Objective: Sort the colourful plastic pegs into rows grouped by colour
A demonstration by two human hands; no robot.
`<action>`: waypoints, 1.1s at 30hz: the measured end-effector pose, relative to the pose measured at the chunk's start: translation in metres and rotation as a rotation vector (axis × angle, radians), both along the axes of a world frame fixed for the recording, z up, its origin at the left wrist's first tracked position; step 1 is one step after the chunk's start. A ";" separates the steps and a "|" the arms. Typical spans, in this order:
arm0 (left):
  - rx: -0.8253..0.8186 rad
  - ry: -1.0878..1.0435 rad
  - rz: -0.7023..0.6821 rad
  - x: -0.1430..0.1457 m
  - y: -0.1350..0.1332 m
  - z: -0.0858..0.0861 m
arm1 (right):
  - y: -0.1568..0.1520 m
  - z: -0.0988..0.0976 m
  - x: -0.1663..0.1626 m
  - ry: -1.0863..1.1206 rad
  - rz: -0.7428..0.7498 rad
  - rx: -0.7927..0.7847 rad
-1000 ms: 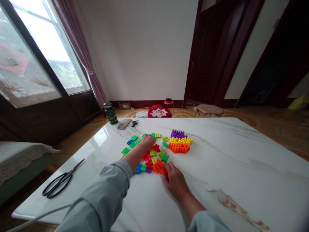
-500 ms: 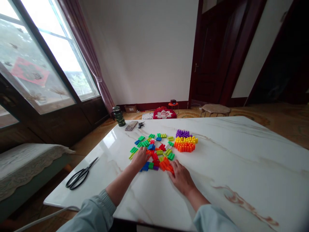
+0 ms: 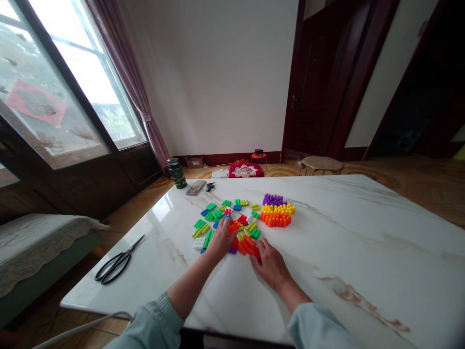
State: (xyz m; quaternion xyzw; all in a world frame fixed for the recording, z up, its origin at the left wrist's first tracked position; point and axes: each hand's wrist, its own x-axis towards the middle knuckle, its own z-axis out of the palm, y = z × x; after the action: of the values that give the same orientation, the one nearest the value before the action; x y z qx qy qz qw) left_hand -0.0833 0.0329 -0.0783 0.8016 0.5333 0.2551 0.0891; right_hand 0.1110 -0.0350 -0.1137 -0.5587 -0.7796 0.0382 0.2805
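Small bullet-shaped plastic pieces, mostly joined in short rows, lie spread on the white marble-patterned table (image 3: pixel 319 242). My left hand (image 3: pixel 220 241) reaches over the middle of the spread, fingers curled on some orange pieces (image 3: pixel 234 227). Its palm and wrist cover part of the blue and green pieces below. At the near edge of the spread, my right hand (image 3: pixel 270 261) has its fingers closed against a group of orange pieces (image 3: pixel 246 245); its fingertips are partly hidden. Green pieces (image 3: pixel 214 214) and yellow-green pieces (image 3: pixel 201 230) lie to the left and beyond.
Purple (image 3: pixel 274 199), yellow (image 3: pixel 279 209) and orange rows (image 3: pixel 276 220) stand grouped at the right of the spread. Black-handled scissors (image 3: pixel 118 264) lie at the left. A camouflage bottle (image 3: pixel 177 173), a phone (image 3: pixel 195 187) and keys (image 3: pixel 210 186) sit near the far edge.
My left hand has moved right, and the orange pieces under its fingers have shifted right with it. White and green pieces at its left now show. My right hand stays by the near orange group.
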 end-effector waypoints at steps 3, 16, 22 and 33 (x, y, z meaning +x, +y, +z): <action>0.079 -0.143 -0.125 0.020 -0.006 -0.014 | 0.000 0.000 0.000 -0.006 -0.008 0.026; 0.194 0.128 0.150 0.016 -0.065 -0.054 | 0.004 -0.008 0.003 0.017 -0.026 0.080; 0.262 0.200 0.173 0.021 -0.063 -0.057 | 0.009 -0.013 0.006 0.061 -0.024 0.142; 0.266 0.154 0.171 0.021 -0.062 -0.063 | 0.005 -0.008 0.013 0.385 0.102 0.114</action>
State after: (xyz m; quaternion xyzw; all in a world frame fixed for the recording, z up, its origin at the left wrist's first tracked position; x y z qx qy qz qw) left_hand -0.0622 -0.0288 -0.1417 0.7752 0.5665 0.2677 -0.0809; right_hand 0.1245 -0.0303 -0.1212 -0.4844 -0.7397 0.1143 0.4530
